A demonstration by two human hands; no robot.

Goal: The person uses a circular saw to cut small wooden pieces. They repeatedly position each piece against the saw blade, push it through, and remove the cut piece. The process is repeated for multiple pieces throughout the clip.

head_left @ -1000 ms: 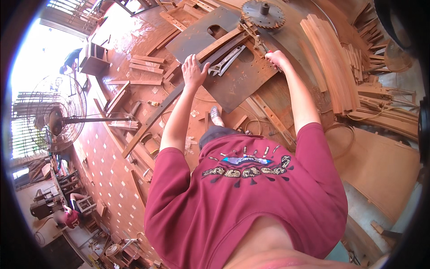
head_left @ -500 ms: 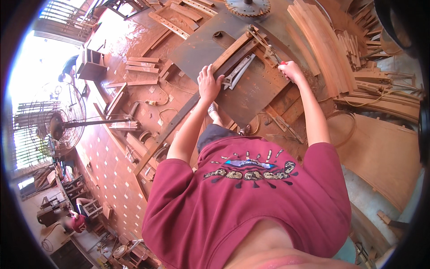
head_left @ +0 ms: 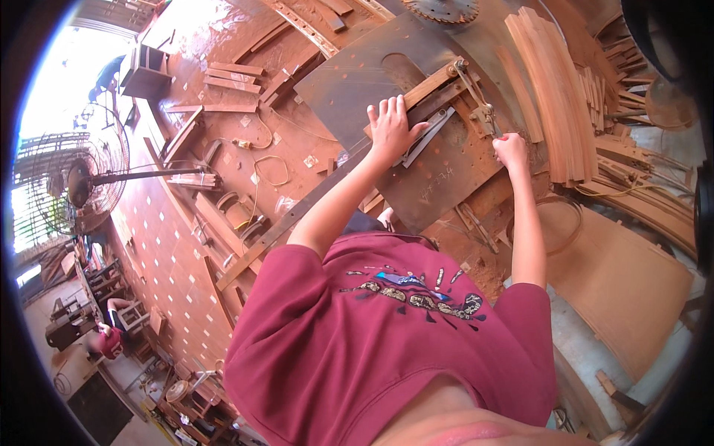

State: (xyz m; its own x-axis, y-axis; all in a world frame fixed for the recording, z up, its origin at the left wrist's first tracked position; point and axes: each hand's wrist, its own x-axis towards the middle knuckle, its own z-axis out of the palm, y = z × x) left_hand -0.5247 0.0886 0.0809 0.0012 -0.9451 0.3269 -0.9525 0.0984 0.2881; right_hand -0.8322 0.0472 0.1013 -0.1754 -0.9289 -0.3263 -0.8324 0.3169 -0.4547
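Note:
My left hand lies with fingers spread over a long wooden strip, which runs diagonally across a dark metal table. The strip's far end meets a metal lever clamp mounted on a wooden jig. Fingers wrapped round the clamp's red handle, my right hand is closed at the jig's right side. Between the hands, a wrench rests on the jig, partly covered by my left thumb. My palm hides part of the strip.
A toothed circular saw blade sits at the table's far edge. Curved boards are stacked to the right. Cut wood pieces and a cable lie on the floor at left, near a large fan. Another person sits far left.
The view has shifted, so table and jig appear farther right and lower. My left hand's fingers have spread, and it sits slightly farther along the strip. My right hand stays on the clamp handle.

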